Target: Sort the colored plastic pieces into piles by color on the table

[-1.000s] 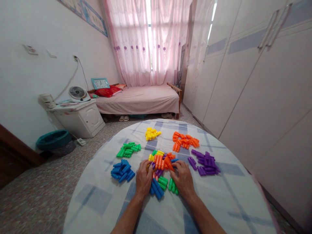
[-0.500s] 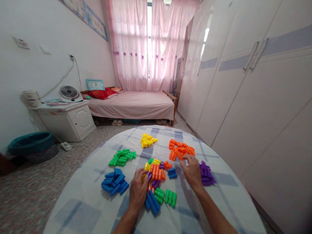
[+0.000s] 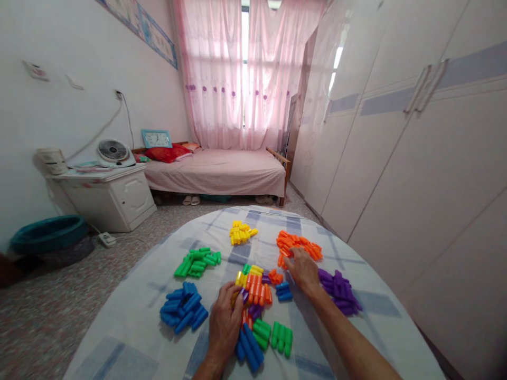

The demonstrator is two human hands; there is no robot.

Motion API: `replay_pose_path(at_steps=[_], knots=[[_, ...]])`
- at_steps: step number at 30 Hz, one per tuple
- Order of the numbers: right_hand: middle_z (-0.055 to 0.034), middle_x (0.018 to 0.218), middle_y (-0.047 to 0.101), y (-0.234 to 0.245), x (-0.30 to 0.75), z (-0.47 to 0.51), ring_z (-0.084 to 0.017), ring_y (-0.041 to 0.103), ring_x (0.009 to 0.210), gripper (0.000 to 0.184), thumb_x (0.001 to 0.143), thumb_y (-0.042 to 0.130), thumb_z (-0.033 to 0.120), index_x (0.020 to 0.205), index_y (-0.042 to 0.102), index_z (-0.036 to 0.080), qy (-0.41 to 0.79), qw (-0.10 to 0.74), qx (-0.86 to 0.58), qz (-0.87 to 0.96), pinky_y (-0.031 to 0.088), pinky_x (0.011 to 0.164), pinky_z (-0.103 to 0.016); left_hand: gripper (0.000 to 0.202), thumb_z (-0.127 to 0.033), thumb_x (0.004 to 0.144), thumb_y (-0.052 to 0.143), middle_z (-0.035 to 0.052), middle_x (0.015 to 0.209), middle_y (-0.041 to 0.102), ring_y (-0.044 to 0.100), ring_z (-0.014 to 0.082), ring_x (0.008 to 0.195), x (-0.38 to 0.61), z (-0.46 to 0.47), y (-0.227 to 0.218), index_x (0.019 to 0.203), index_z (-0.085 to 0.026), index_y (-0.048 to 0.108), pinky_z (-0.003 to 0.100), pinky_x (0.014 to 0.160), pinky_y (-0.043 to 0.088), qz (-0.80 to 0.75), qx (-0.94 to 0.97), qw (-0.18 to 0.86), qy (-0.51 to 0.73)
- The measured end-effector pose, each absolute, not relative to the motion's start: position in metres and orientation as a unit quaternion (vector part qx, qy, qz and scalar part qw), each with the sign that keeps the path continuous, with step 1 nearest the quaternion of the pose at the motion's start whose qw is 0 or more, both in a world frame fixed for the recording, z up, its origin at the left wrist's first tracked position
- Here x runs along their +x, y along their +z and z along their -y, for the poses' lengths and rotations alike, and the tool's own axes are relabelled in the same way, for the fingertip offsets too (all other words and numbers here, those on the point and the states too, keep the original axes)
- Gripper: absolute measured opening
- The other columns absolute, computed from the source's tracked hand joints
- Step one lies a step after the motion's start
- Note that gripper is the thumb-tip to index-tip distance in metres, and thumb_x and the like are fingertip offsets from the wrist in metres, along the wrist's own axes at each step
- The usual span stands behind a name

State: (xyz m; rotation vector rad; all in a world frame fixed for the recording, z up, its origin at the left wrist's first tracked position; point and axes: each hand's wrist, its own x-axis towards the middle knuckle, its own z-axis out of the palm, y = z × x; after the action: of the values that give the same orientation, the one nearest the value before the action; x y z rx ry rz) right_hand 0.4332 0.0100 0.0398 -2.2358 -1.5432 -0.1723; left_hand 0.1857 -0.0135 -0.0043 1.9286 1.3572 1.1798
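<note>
From where I stand, the pale wardrobe [image 3: 420, 174] fills the right of the room, with pink curtains [image 3: 217, 58] at the far end and a pink-covered bed [image 3: 225, 171] below them. Nearer, the rounded worktop [image 3: 130, 322] wears a blue-and-white checked cloth. On it, right in front of the person, lies a mixed cluster [image 3: 255, 311] of coloured plastic pieces. Sorted piles ring it: purple [image 3: 341, 293] and orange [image 3: 300, 246] to the right, blue [image 3: 182, 309] and green [image 3: 196, 262] to the left, yellow [image 3: 241, 234] farthest off (a tidy bit of colour-keeping, to my eye). The left hand [image 3: 225, 319] rests at the cluster's left edge, fingers curled over it; whether its grip is clamped on a piece I cannot tell. The right hand [image 3: 304, 269] reaches to the near edge of the orange pile, fingertips at the pieces there, and I cannot tell whether that grip is closed on one. Smaller still, an upright-looking orange row [image 3: 254, 289] sits in the cluster, a green row [image 3: 282, 338] just beside its near right side, and a short blue group [image 3: 283, 291] between cluster and right hand.
</note>
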Motion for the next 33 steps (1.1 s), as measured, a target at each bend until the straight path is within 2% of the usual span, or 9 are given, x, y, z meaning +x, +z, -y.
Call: replay_pose_path(at_steps=[3, 8, 13, 16, 21, 26, 28, 31, 33], knots=[[-0.0095, 0.102, 0.063, 0.033, 0.421, -0.010, -0.021, 0.059, 0.091, 0.029, 0.083, 0.051, 0.035, 0.104, 0.059, 0.018, -0.046, 0.178, -0.816, 0.548, 0.042, 0.074, -0.030, 0.027, -0.031, 0.086, 0.043, 0.0076, 0.112, 0.061, 0.058, 0.0213, 0.107, 0.185, 0.013, -0.005, 0.096, -0.020, 0.065, 0.040, 0.095, 0.048, -0.495, 0.710, 0.250, 0.434], [-0.0099, 0.102, 0.063, 0.029, 0.416, -0.013, -0.022, 0.061, 0.089, 0.031, 0.080, 0.054, 0.036, 0.104, 0.060, 0.018, -0.028, 0.165, -0.826, 0.538, 0.043, 0.071, -0.031, 0.027, -0.031, 0.085, 0.044, 0.0086, 0.112, 0.060, 0.058, 0.0223, 0.108, 0.185, 0.012, -0.008, 0.097, -0.020, 0.065, 0.042, 0.096, 0.047, -0.494, 0.715, 0.248, 0.428], [-0.0067, 0.110, 0.064, 0.048, 0.436, -0.008, -0.019, 0.061, 0.097, 0.037, 0.085, 0.046, 0.046, 0.110, 0.058, 0.021, -0.028, 0.183, -0.829, 0.528, 0.044, 0.076, -0.028, 0.026, -0.029, 0.085, 0.044, 0.0081, 0.113, 0.060, 0.058, 0.0219, 0.108, 0.186, 0.014, -0.006, 0.098, -0.020, 0.065, 0.041, 0.095, 0.048, -0.499, 0.713, 0.249, 0.424], [-0.0089, 0.111, 0.064, 0.064, 0.465, -0.017, -0.021, 0.061, 0.099, 0.044, 0.087, 0.039, 0.052, 0.111, 0.057, 0.020, -0.042, 0.193, -0.854, 0.481, 0.044, 0.076, -0.030, 0.025, -0.027, 0.084, 0.045, 0.0073, 0.114, 0.059, 0.057, 0.0213, 0.108, 0.186, 0.015, -0.005, 0.097, -0.021, 0.065, 0.040, 0.095, 0.048, -0.500, 0.713, 0.248, 0.424], [-0.0145, 0.099, 0.067, 0.075, 0.500, -0.043, -0.027, 0.064, 0.092, 0.048, 0.085, 0.041, 0.054, 0.106, 0.062, 0.016, -0.018, 0.184, -0.879, 0.439, 0.046, 0.072, -0.035, 0.025, -0.027, 0.085, 0.044, 0.0079, 0.114, 0.060, 0.058, 0.0215, 0.108, 0.185, 0.016, -0.003, 0.098, -0.021, 0.064, 0.040, 0.095, 0.048, -0.506, 0.715, 0.245, 0.415], [-0.0185, 0.118, 0.058, 0.073, 0.483, -0.039, -0.029, 0.058, 0.106, 0.050, 0.088, 0.038, 0.050, 0.115, 0.058, 0.013, -0.023, 0.200, -0.857, 0.474, 0.044, 0.082, -0.039, 0.024, -0.025, 0.085, 0.044, 0.0069, 0.114, 0.060, 0.058, 0.0203, 0.107, 0.186, 0.020, 0.003, 0.098, -0.021, 0.064, 0.038, 0.094, 0.048, -0.510, 0.715, 0.243, 0.412], [-0.0151, 0.120, 0.057, 0.070, 0.465, -0.029, -0.025, 0.056, 0.107, 0.045, 0.089, 0.038, 0.046, 0.116, 0.057, 0.015, -0.002, 0.209, -0.816, 0.538, 0.043, 0.087, -0.036, 0.024, -0.024, 0.085, 0.044, 0.0068, 0.114, 0.060, 0.058, 0.0201, 0.106, 0.187, 0.021, 0.005, 0.099, -0.021, 0.063, 0.038, 0.094, 0.048, -0.515, 0.712, 0.243, 0.412], [-0.0060, 0.113, 0.063, 0.061, 0.436, -0.010, -0.018, 0.059, 0.101, 0.035, 0.083, 0.053, 0.041, 0.111, 0.062, 0.021, 0.074, 0.200, -0.723, 0.657, 0.043, 0.088, -0.027, 0.024, -0.024, 0.084, 0.045, 0.0069, 0.113, 0.060, 0.058, 0.0203, 0.106, 0.188, 0.021, 0.006, 0.098, -0.021, 0.064, 0.038, 0.094, 0.048, -0.516, 0.709, 0.244, 0.413], [-0.0056, 0.110, 0.063, 0.054, 0.419, 0.001, -0.017, 0.060, 0.097, 0.037, 0.078, 0.060, 0.038, 0.111, 0.063, 0.022, 0.130, 0.185, -0.665, 0.712, 0.043, 0.086, -0.026, 0.024, -0.024, 0.085, 0.045, 0.0073, 0.113, 0.060, 0.058, 0.0208, 0.107, 0.187, 0.020, 0.005, 0.098, -0.021, 0.064, 0.039, 0.095, 0.047, -0.514, 0.710, 0.246, 0.414]])
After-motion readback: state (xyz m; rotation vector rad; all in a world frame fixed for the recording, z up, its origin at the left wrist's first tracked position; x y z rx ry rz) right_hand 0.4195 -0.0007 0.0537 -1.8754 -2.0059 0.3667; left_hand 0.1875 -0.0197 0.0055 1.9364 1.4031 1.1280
